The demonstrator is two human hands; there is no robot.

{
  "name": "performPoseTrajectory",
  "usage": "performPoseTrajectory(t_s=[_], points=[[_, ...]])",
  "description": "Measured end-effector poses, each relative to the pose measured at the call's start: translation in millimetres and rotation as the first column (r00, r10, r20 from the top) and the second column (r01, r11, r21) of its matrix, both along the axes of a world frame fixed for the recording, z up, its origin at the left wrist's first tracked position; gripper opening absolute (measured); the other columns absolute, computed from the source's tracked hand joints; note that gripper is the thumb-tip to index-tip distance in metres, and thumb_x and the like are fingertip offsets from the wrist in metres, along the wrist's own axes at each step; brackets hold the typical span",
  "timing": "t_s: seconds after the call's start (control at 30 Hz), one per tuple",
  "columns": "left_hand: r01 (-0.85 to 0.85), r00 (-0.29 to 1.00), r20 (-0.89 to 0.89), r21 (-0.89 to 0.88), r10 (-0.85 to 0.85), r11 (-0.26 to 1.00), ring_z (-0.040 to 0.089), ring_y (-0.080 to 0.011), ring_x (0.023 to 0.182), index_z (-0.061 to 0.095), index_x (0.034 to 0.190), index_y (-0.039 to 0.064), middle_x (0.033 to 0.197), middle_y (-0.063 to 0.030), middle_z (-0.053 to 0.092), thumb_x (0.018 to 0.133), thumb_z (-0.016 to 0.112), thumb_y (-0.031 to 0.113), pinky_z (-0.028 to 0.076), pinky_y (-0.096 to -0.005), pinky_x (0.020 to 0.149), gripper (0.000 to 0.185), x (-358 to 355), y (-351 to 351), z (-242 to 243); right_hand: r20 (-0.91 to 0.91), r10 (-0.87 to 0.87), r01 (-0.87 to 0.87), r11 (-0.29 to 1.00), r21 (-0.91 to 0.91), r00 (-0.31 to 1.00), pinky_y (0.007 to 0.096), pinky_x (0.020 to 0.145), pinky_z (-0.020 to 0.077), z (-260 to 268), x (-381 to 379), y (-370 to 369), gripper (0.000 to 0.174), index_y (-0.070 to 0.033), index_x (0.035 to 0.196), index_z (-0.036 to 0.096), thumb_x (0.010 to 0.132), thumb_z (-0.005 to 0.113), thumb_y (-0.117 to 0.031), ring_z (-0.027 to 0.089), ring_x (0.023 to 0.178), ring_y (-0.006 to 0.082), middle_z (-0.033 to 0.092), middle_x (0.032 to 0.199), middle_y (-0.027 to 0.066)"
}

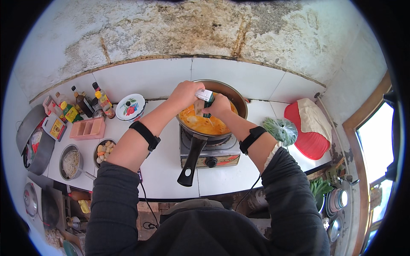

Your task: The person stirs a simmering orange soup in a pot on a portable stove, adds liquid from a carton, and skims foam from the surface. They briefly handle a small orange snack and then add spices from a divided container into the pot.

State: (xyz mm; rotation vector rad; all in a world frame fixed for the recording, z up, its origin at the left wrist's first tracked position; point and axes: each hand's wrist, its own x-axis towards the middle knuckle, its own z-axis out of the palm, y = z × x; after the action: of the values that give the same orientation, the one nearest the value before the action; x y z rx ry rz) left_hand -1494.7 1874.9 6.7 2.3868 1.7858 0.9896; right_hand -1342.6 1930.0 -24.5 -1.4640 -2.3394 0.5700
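Note:
Over a deep frying pan my left hand and my right hand both grip a small carton, white at its top face and dark green and brown on its sides. The carton is tilted, and a thin pale stream seems to fall below it. Orange soup or sauce with paler lumps fills the lower part of the pan. The pan rests on a single-burner gas stove, its black handle pointing towards me. Fingers hide part of the carton.
Left on the white tiled counter are a metal bowl of stringy pale food, a bowl of balls, a pink divided box, bottles and a lidded enamel bowl. Bagged greens and a red basket lie right.

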Motion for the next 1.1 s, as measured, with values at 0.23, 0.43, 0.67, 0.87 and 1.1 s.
performPoseTrajectory(t_s=[0.23,0.43,0.67,0.87,1.1], points=[[0.008,1.000,0.005,-0.016,-0.008,1.000,0.059,-0.0328,0.075,0.061,0.089,0.009,0.078,-0.0142,0.062,0.069,0.062,0.007,0.047,-0.0381,0.065,0.019,-0.4,0.1,-1.5,0.043,-0.009,0.010,1.000,-0.011,0.999,0.0344,0.074,0.0503,9.8,0.5,-7.7,0.049,-0.001,0.085,0.064,0.049,0.084,-0.027,0.064,0.081,0.0264,0.065,0.084,0.0158],[0.017,1.000,-0.003,0.010,-0.017,1.000,0.059,-0.0328,0.075,0.062,0.087,0.009,0.078,-0.0141,0.062,0.069,0.062,0.008,0.047,-0.0377,0.065,0.018,-1.5,-0.2,-2.4,0.028,-0.023,0.024,0.999,-0.024,0.999,0.0335,0.073,0.0495,12.8,2.2,-12.7,0.046,-0.004,0.086,0.066,0.050,0.083,-0.027,0.063,0.081,0.0256,0.066,0.083,0.0140],[-0.011,1.000,0.014,0.001,0.011,1.000,0.059,-0.0323,0.075,0.063,0.086,0.009,0.078,-0.0138,0.062,0.068,0.064,0.008,0.047,-0.0367,0.065,0.018,-2.5,-3.4,3.9,-0.007,0.031,-0.031,0.999,0.015,0.999,0.0342,0.074,0.0488,14.8,3.6,-16.5,0.046,-0.005,0.091,0.065,0.052,0.082,-0.023,0.063,0.081,0.0267,0.065,0.083,0.0143],[0.016,0.998,0.057,0.016,-0.017,1.000,0.060,-0.0317,0.075,0.064,0.083,0.009,0.077,-0.0132,0.063,0.063,0.069,0.011,0.048,-0.0383,0.065,0.020,3.4,-8.8,5.9,-0.176,0.263,-0.254,0.964,0.075,0.949,0.0326,0.069,0.0490,39.9,24.1,-24.6,0.050,-0.006,0.099,0.062,0.054,0.081,-0.019,0.063,0.075,0.0241,0.064,0.080,0.0126],[0.041,0.999,-0.008,0.037,-0.040,0.998,0.060,-0.0319,0.074,0.063,0.080,0.008,0.076,-0.0130,0.063,0.064,0.068,0.012,0.048,-0.0387,0.065,0.017,16.8,-8.5,9.1,-0.011,0.262,-0.238,0.891,0.386,0.965,0.0405,0.071,0.0487,40.6,28.8,-26.4,0.027,-0.007,0.087,0.062,0.061,0.070,-0.008,0.060,0.081,0.0336,0.063,0.083,0.0147]])
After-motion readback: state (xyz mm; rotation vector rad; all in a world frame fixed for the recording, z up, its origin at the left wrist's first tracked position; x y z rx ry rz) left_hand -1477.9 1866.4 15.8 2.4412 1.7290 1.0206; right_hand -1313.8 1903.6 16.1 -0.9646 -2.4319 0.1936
